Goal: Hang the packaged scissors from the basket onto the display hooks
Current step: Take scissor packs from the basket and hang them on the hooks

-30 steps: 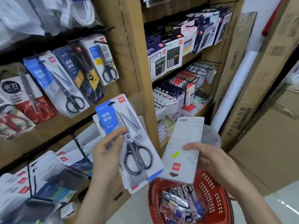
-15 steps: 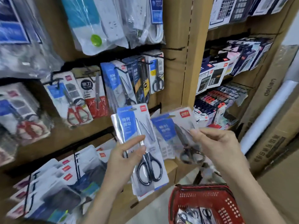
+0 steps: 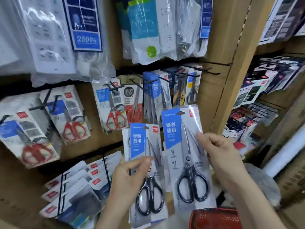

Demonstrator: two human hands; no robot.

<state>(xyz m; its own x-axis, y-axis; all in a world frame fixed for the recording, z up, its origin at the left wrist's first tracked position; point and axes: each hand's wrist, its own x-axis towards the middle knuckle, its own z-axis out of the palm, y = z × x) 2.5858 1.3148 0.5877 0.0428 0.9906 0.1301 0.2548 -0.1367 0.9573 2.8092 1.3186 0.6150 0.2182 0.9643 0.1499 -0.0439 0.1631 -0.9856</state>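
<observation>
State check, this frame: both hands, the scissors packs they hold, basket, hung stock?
left hand, gripping the stacked packs
right hand, pinching the single pack
stacked packs, upright, not on a hook
single pack, upright, not on a hook
red basket, partly in view, contents hidden
red-handled scissors packs, hanging on hooks

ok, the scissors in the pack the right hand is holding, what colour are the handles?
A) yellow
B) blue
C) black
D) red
C: the right hand pinches the right pack, and its handle loops are black. The left hand grips the left pack, which is black-handled too.
</observation>
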